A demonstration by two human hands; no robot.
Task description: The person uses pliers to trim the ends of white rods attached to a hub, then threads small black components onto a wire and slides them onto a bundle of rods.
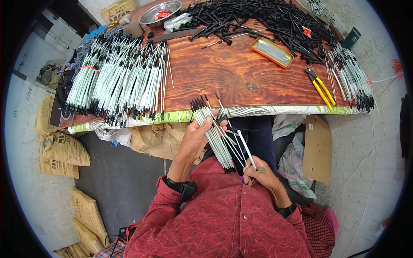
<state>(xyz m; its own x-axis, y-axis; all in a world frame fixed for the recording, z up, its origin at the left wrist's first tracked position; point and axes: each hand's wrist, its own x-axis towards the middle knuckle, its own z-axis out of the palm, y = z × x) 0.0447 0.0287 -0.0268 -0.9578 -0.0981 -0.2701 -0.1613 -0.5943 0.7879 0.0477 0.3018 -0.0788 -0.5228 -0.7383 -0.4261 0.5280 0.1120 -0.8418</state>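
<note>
My left hand (pixel 200 134) is closed round a bundle of thin white rods with black tips (pixel 218 145), held slanting over my lap in front of the table edge. A few rods stand apart from the bundle on its right side. My right hand (pixel 260 173) pinches the lower ends of several loose white rods (pixel 244 144), one of them thicker and brighter. The fingertips of my right hand are partly hidden, so the exact number of rods there cannot be made out.
The wooden table (pixel 206 73) bears a large row of black-tipped white rods (pixel 124 81) at left and another bundle (pixel 353 79) at right. Black parts (pixel 254 17) are heaped at the back. Yellow-handled pliers (pixel 320 88), an orange tin (pixel 272 52) and a metal bowl (pixel 160 12) also lie there.
</note>
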